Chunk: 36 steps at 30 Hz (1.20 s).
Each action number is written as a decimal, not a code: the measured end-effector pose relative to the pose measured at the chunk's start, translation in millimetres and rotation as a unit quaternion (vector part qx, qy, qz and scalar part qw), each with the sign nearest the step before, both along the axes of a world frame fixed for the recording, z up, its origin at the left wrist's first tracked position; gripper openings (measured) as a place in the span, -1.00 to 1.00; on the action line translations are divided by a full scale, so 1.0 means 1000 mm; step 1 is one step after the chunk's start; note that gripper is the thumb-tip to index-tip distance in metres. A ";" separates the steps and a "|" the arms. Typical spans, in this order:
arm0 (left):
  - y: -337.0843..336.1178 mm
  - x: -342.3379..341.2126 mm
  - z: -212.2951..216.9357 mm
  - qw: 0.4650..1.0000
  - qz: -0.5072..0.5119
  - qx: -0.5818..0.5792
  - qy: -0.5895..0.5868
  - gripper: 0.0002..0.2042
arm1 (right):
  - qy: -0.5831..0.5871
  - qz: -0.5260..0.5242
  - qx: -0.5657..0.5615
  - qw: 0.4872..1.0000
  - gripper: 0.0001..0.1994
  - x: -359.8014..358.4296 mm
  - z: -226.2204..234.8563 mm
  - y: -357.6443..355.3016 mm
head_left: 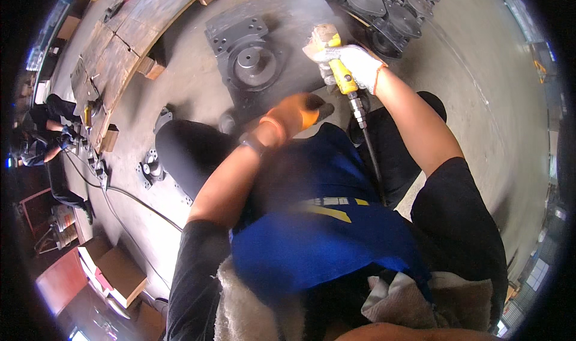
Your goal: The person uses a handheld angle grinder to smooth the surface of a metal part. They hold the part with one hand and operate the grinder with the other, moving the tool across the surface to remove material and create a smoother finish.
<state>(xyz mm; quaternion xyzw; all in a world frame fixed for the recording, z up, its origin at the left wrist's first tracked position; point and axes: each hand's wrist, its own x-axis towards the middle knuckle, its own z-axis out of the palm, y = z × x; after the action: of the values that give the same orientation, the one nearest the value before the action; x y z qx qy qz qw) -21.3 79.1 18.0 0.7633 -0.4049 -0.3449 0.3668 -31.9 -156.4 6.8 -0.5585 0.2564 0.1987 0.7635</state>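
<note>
One broad sweep of grey concrete floor (486,119) fills most of the room, lit brightly at the lower left and crossed by a thin line on the right. Along the upper left runs a long wooden platform (138,17) of worn brown boards, its edge bowed by the lens, with short timber blocks beneath it. Beyond its lower end, at the far left, a co-worker (42,143) in dark clothes is near a yellow tool. Ahead of the wearer's knees is a dark, flat work surface (294,14), hazy grey in patches. Near its upper right corner, dark round metal parts (364,0) lie crowded together. An open cardboard box (120,272) sits at the lower left, and a dark hose (144,204) curves over the floor. On the work surface, toward its left side, lies a dark metal casting (255,77), plate-like with a round recess and drilled holes. Well to its right, the white-gloved right hand (354,62) is wrapped around a yellow power tool (343,77). The left hand (294,114), in an orange glove, is just below the casting, blurred; whether it grips anything I cannot tell. Smallest are the casting's central hub (248,57), with a hole in it, and the tool's silvery fitting (358,110).
</note>
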 end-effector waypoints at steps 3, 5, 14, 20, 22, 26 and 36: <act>-0.003 0.005 -0.022 0.996 0.017 -0.057 -0.059 -0.48 | -0.045 -0.016 0.001 0.999 -0.80 -0.004 0.026 0.016; -0.001 0.008 -0.026 0.994 0.018 -0.081 -0.066 -0.44 | -0.053 -0.016 0.027 0.998 -0.79 -0.004 0.040 0.020; -0.014 -0.002 0.026 0.882 0.176 -0.229 0.372 -0.38 | -0.137 -0.002 -0.041 0.990 -0.82 -0.008 0.098 0.059; -0.027 -0.001 0.013 0.851 0.198 -0.429 0.228 -0.67 | -0.126 0.026 -0.098 0.987 -0.82 0.000 0.117 0.084; -0.009 -0.003 0.023 0.921 0.202 -0.334 -0.003 -0.70 | -0.118 0.038 -0.078 0.989 -0.77 -0.001 0.116 0.086; -0.002 -0.011 0.010 0.896 0.168 -0.184 -0.368 -0.84 | -0.108 0.079 -0.090 0.987 -0.72 0.004 0.113 0.086; 0.009 -0.010 0.024 0.961 0.131 0.021 -0.244 -0.82 | -0.103 0.152 -0.065 0.981 -0.68 0.035 0.094 0.102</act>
<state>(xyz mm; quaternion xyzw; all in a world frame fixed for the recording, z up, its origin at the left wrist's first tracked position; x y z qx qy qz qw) -31.4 88.5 42.1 0.8782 -0.3711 -0.1055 0.2827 3.3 -54.4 100.9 -0.6569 0.1008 0.2368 0.7087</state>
